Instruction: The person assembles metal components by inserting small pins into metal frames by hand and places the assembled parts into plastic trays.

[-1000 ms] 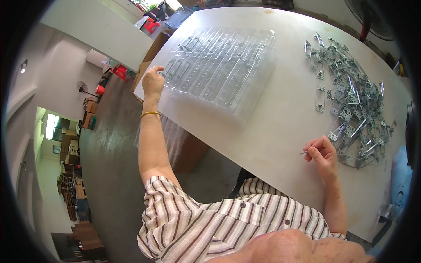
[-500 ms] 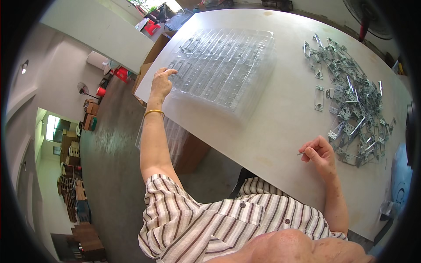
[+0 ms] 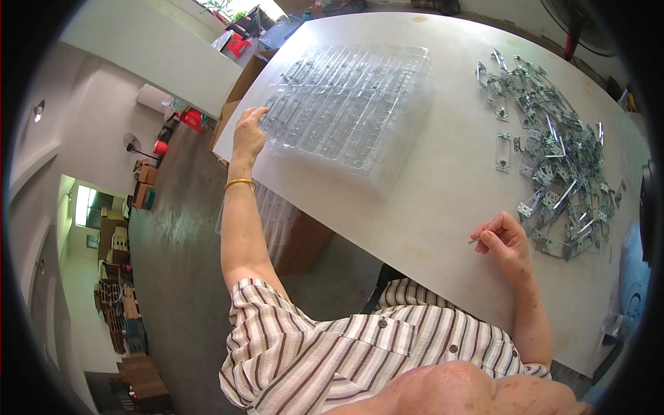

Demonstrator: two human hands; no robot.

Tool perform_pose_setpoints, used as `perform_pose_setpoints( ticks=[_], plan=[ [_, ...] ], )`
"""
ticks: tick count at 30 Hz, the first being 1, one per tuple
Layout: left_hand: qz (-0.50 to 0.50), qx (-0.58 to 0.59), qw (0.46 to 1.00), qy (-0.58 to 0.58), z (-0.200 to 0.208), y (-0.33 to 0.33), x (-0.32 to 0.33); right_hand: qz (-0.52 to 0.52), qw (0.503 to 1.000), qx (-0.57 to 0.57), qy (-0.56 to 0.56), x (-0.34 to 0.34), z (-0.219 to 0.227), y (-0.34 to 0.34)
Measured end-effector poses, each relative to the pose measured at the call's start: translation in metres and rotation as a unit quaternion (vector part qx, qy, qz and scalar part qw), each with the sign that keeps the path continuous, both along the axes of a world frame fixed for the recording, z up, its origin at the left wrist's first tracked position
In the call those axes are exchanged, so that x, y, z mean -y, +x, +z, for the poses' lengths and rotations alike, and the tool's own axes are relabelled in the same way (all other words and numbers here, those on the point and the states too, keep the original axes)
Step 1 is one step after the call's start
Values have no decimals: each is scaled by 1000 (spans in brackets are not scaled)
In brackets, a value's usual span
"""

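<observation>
My left hand (image 3: pixel 249 131), a gold-coloured bangle on its wrist, is at the left edge of a stack of clear plastic trays (image 3: pixel 332 138). Its fingers are loosely bent and apart, with nothing seen in them. Narrow metal frames (image 3: pixel 282 111) lie in the top tray's left slots, close to my fingertips. My right hand (image 3: pixel 505 242) rests at the table's near right side, closed in a pinch. A thin grey metal piece (image 3: pixel 474 241) sticks out between thumb and forefinger; the rest of it is hidden.
A heap of silver metal frames and brackets (image 3: pixel 553 152) spreads over the right of the white table (image 3: pixel 429 207). One frame (image 3: pixel 503 152) lies just left of it. More clear trays (image 3: pixel 266 221) and a cardboard box (image 3: pixel 304 238) are below the table edge. A fan (image 3: pixel 577 28) stands at the far right.
My left hand has drawn back slightly to the left, off the top tray's slots to its edge. The right hand stays in place with its pinch.
</observation>
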State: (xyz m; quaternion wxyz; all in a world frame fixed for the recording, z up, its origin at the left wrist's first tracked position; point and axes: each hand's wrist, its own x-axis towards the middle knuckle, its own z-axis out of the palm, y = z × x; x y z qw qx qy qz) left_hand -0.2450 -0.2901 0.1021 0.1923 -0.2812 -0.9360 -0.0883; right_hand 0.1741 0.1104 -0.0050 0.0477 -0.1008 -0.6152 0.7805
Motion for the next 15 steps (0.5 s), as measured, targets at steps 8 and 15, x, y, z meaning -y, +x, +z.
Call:
perform_pose_setpoints(
  ticks=[8, 15],
  plan=[
    [-88, -167, 974, 125, 19, 53, -55, -69, 997, 1, 26, 8, -6, 1],
    [-349, -177, 908, 149, 3, 199, -156, -71, 892, -167, 414, 5, -22, -9]
  ],
)
